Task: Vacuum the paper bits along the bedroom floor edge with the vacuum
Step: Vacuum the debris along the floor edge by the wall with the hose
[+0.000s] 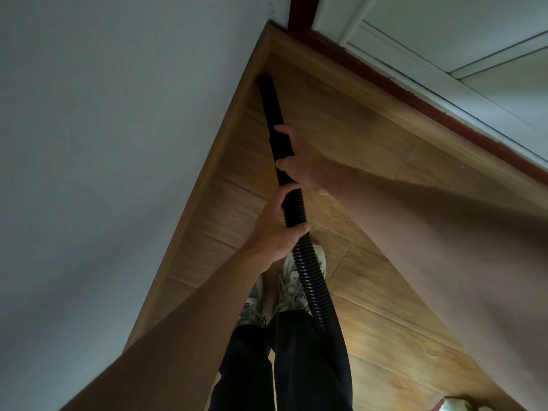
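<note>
Against the skirting board [201, 185], the vacuum nozzle [268, 99] points its tip toward the corner. The left hand [275, 229] wraps the ribbed hose [314, 289]. The right hand [302, 161] grips the rigid tube further along the board. Probably light; steer by the stiff tube, as the hose flexes. No paper bits are visible.

Your vacuum hose [308, 262] is black with ribbed rings; its tube [268, 105] is plain black. The floor [341, 120] shows warm brown wood-grain planks, with matching brown skirting board [207, 179] under a pale grey-blue wall [103, 143]. A dark red threshold [370, 73] edges a white door [444, 40]; your trousers [296, 366] are dark navy, shoes [292, 289] off-white.
</note>
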{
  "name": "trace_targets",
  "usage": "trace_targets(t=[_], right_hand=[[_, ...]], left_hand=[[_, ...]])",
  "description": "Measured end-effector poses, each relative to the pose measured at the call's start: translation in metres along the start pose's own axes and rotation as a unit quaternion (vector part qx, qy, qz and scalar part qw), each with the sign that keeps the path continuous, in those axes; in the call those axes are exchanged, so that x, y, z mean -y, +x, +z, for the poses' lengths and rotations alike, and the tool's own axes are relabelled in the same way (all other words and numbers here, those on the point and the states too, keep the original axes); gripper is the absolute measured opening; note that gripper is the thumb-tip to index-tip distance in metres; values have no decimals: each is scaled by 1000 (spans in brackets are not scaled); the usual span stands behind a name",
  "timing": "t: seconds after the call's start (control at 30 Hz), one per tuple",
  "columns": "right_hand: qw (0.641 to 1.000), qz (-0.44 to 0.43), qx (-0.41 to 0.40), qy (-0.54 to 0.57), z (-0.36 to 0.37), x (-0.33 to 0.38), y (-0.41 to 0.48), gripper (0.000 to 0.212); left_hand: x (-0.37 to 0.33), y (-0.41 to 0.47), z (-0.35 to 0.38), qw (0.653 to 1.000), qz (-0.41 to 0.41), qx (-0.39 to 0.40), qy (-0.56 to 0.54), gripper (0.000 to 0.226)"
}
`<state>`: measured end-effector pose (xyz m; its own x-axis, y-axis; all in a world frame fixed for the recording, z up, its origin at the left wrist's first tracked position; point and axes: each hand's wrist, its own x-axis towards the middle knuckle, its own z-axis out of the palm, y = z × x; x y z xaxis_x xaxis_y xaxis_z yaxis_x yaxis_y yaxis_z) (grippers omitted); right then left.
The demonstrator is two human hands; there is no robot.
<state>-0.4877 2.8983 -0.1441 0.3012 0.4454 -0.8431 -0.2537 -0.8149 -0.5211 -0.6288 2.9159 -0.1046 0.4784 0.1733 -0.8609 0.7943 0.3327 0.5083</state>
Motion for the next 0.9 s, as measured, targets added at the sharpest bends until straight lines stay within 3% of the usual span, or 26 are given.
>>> trace_targets(t=[0.53, 0.9], right_hand=[[976, 75, -122, 162, -44, -64, -62, 67], [961, 46, -169, 214, -46, -66, -149, 68]], left_hand=[[-27, -18, 43, 986, -36, 143, 75, 67], [-40, -83, 53, 971, -57, 211, 99, 68]])
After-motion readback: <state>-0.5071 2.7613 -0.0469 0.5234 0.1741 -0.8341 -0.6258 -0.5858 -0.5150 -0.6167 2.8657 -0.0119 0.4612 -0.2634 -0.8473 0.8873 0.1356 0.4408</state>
